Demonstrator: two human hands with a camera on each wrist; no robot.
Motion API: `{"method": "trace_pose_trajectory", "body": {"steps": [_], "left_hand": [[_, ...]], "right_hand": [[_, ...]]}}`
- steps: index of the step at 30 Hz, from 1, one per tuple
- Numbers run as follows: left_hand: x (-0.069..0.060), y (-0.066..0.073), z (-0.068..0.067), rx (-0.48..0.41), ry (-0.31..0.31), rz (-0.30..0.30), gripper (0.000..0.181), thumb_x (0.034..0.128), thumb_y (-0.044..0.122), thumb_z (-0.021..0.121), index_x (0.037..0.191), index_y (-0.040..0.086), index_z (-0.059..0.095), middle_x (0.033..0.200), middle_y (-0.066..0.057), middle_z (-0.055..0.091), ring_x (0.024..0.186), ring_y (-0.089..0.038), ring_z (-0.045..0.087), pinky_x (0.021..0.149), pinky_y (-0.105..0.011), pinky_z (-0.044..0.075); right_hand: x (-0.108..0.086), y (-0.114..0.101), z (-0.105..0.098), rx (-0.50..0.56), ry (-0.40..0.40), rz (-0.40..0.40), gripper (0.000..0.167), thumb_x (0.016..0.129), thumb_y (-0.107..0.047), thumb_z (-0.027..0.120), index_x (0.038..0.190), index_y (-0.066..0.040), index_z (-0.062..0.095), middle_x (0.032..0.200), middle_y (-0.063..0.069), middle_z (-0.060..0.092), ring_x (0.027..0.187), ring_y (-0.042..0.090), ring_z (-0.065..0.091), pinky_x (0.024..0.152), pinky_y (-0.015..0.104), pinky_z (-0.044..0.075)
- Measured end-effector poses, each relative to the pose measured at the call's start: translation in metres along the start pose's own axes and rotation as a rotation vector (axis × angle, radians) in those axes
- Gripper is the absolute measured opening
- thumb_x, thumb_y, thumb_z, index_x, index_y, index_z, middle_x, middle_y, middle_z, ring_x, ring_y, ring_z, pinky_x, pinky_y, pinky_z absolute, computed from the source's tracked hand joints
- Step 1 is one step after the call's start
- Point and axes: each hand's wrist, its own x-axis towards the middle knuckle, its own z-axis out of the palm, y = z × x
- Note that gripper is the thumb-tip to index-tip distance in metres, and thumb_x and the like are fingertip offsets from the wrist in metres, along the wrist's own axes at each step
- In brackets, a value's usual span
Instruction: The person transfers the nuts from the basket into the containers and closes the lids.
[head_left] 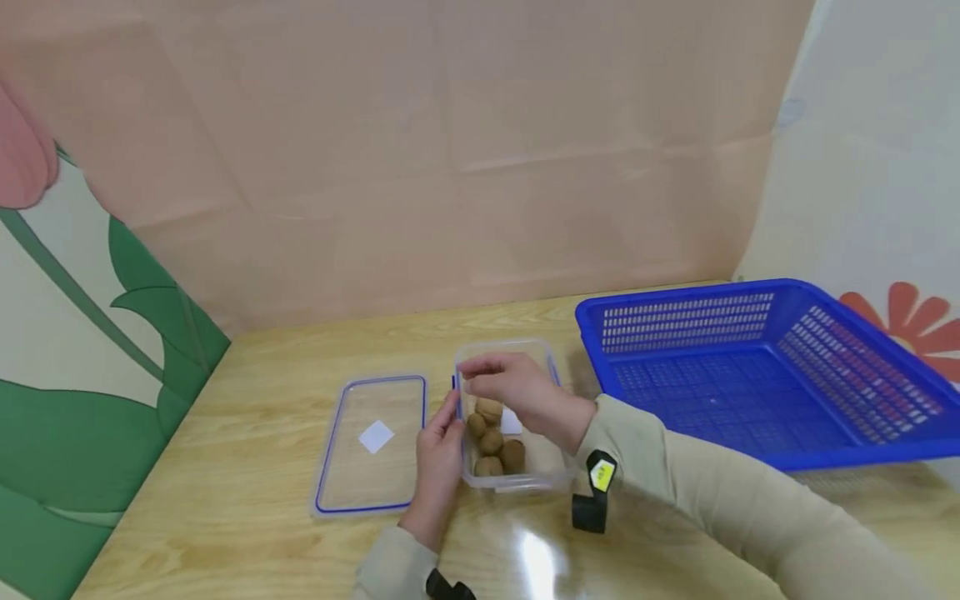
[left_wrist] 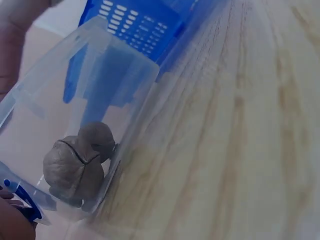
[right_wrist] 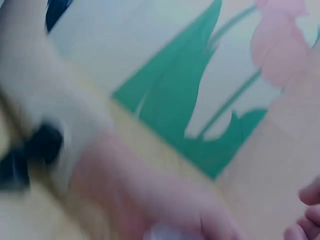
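Note:
A clear plastic food container (head_left: 540, 477) stands uncovered on the table with several walnuts (head_left: 491, 442) gathered along its left side. My left hand (head_left: 438, 458) rests against the container's outer left wall, its fingers extended along it. Over the container reaches my right hand (head_left: 517, 392), fingers pointing left to the left rim, and no object shows in it. Through the clear wall, a walnut (left_wrist: 75, 167) appears in the left wrist view, above a blue clasp (left_wrist: 22, 197). Some fingertips (right_wrist: 310, 192) show at the edge of the blurred right wrist view.
A clear lid (head_left: 375, 475) with a blue seal and a white square label lies left of the container. To the right stands a large blue plastic basket (head_left: 690, 408) with slotted sides. Behind the wooden table (head_left: 255, 467) hangs a pinkish covering (head_left: 450, 167).

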Motion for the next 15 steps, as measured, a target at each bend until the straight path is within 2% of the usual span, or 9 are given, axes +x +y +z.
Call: {"method": "trace_pose_trajectory", "body": {"steps": [5, 9, 12, 15], "left_hand": [[0.002, 0.003, -0.006, -0.004, 0.031, 0.021, 0.041, 0.0891, -0.002, 0.048, 0.13, 0.002, 0.049, 0.139, -0.013, 0.044, 0.129, -0.024, 0.039, 0.106, -0.037, 0.037], [0.004, 0.006, -0.018, -0.09, 0.049, -0.001, 0.04, 0.0918, 0.002, 0.048, 0.132, 0.0, 0.047, 0.14, -0.014, 0.043, 0.132, -0.025, 0.037, 0.109, -0.037, 0.033], [0.006, 0.013, -0.036, -0.105, 0.049, -0.033, 0.04, 0.0928, 0.003, 0.047, 0.132, -0.002, 0.047, 0.139, -0.015, 0.044, 0.132, -0.025, 0.037, 0.109, -0.036, 0.032], [0.012, 0.023, -0.068, -0.045, 0.074, -0.057, 0.039, 0.0926, 0.004, 0.047, 0.131, 0.0, 0.048, 0.138, -0.015, 0.046, 0.13, -0.025, 0.041, 0.107, -0.031, 0.036]], "right_hand": [[-0.011, -0.012, 0.031, 0.173, 0.142, 0.009, 0.035, 0.081, -0.001, 0.059, 0.116, 0.004, 0.06, 0.114, 0.018, 0.063, 0.107, 0.024, 0.058, 0.1, 0.039, 0.044], [-0.017, -0.013, 0.045, 0.265, 0.181, 0.033, 0.038, 0.083, -0.001, 0.059, 0.121, 0.004, 0.057, 0.119, 0.017, 0.061, 0.114, 0.026, 0.054, 0.105, 0.041, 0.039], [-0.02, -0.011, 0.053, 0.325, 0.206, 0.053, 0.039, 0.086, -0.005, 0.059, 0.124, 0.002, 0.055, 0.124, 0.017, 0.058, 0.118, 0.028, 0.051, 0.106, 0.041, 0.038], [-0.016, -0.01, 0.068, 0.365, 0.202, 0.058, 0.039, 0.086, -0.007, 0.06, 0.125, 0.0, 0.055, 0.125, 0.016, 0.057, 0.119, 0.028, 0.051, 0.105, 0.04, 0.039]]}}
